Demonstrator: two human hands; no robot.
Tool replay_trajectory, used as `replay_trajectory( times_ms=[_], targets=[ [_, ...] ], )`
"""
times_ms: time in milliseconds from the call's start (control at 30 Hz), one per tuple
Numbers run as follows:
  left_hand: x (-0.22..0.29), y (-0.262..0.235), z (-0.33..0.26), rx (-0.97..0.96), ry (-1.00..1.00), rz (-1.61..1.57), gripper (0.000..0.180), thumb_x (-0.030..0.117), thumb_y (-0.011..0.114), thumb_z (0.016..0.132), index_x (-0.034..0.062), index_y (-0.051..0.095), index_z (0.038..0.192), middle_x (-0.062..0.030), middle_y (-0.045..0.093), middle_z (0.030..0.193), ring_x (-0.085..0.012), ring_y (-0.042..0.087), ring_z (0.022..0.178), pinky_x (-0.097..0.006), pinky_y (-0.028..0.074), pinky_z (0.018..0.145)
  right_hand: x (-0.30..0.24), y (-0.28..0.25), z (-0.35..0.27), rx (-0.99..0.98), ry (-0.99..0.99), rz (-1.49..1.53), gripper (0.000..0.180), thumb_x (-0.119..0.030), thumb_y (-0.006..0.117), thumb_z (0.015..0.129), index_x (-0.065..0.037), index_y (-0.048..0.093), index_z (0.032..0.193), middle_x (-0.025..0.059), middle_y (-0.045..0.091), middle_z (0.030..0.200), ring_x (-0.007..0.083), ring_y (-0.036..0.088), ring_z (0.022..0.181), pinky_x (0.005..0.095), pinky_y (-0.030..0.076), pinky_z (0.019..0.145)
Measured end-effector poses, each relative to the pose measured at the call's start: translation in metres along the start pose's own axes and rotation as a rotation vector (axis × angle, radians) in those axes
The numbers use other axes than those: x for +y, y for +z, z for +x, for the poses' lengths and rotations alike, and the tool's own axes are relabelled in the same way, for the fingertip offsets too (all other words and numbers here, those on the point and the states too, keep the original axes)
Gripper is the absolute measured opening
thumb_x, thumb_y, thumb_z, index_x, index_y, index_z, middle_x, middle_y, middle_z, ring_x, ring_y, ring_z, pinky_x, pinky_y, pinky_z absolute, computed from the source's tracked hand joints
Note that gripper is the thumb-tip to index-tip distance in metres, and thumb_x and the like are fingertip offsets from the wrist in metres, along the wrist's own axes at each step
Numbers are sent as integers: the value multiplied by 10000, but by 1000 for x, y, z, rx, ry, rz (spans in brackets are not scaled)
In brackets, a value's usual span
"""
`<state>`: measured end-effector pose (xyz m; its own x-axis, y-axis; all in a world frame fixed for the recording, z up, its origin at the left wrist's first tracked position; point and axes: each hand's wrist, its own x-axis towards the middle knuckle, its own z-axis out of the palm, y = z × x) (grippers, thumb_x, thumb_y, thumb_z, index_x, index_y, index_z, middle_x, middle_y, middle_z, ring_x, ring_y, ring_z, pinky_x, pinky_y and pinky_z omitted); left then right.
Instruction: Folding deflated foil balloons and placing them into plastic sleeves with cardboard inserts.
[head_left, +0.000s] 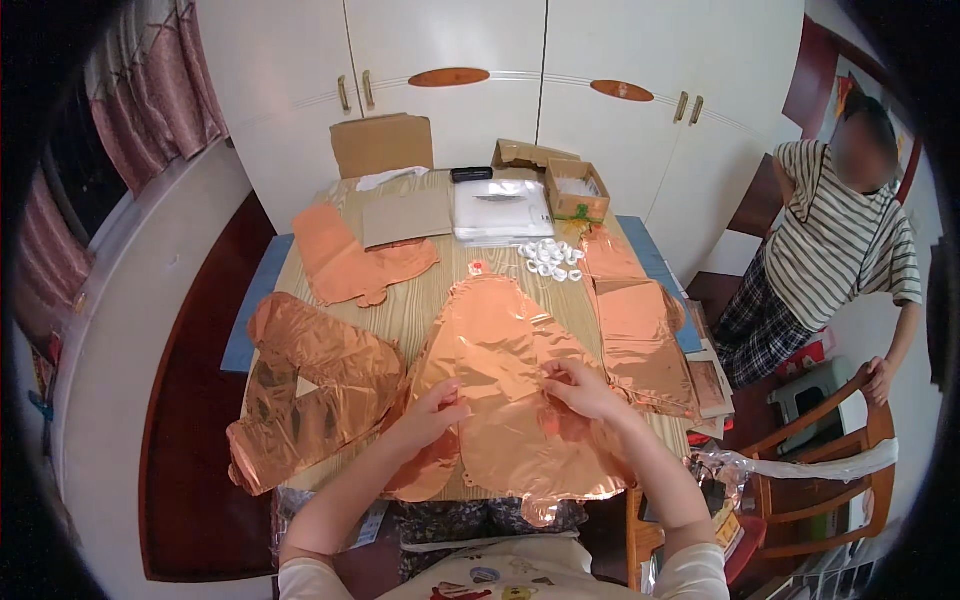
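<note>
A flat, uninflated rose-gold foil balloon (500,330) lies spread at the middle of the table in front of me. My left hand (432,412) pinches its left part with bent fingers. Higher and further right, my right hand (580,388) has thumb and forefinger closed on the same foil. Creases run across the sheet, and its lower end hangs at the table's near edge. To the left rests another foil balloon (330,400), shaped like a digit with a triangular hole. More flat foil balloons lie at the far left (345,255) and along the right side (645,335).
White ribbon rolls (550,260) cluster behind the foil. Beyond them are a stack of clear-wrapped white packs (500,215), a grey card (408,220) and a small cardboard box (578,190). A person (835,240) stands at the right, one hand on a wooden chair (820,450).
</note>
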<state>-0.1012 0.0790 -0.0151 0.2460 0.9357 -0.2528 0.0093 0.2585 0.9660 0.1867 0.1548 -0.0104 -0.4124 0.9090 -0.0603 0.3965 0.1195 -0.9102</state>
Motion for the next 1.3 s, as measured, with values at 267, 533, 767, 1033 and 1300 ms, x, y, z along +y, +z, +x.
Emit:
replay_trajectory(
  times_ms=[267, 533, 767, 1033, 1300],
  targets=[
    [-3, -12, 21, 307, 560, 1256, 605, 292, 629, 882, -2, 412, 1364, -259, 497, 1293, -374, 471, 1220, -447, 344, 1051, 6, -17, 35, 282, -258, -639, 323, -199, 634, 851, -33, 609, 1127, 201, 604, 968, 368, 594, 967, 436, 486, 857],
    [2, -27, 86, 303, 341, 666, 696, 415, 575, 885, -23, 373, 1386, -294, 459, 1344, -446, 418, 1267, -487, 305, 1076, 11, -1, 127, 272, 77, 295, 285, -181, 527, 921, 6, 570, 1131, 95, 598, 909, 187, 582, 802, 342, 477, 696],
    [0, -21, 100, 369, 324, 837, 687, 403, 553, 878, 17, 350, 1409, -263, 466, 1358, -379, 374, 1328, -508, 233, 1079, 19, -9, 172, 201, 167, 411, 186, -121, 520, 920, -33, 569, 1076, 31, 569, 841, 116, 524, 658, 256, 436, 563],
    [-4, -16, 89, 381, 343, 920, 701, 399, 573, 868, 22, 339, 1412, -262, 446, 1381, -368, 349, 1349, -519, 181, 1089, 7, 1, 171, 159, 182, 375, 170, -104, 523, 906, -30, 593, 1041, 27, 590, 825, 108, 550, 698, 256, 464, 602],
    [0, -13, 87, 347, 353, 949, 725, 406, 597, 856, 28, 339, 1419, -251, 409, 1416, -385, 299, 1378, -523, 181, 1097, 8, -9, 155, 225, 147, 250, 287, -198, 577, 883, -20, 627, 1102, 136, 644, 1024, 214, 613, 907, 340, 493, 794]
  ],
)
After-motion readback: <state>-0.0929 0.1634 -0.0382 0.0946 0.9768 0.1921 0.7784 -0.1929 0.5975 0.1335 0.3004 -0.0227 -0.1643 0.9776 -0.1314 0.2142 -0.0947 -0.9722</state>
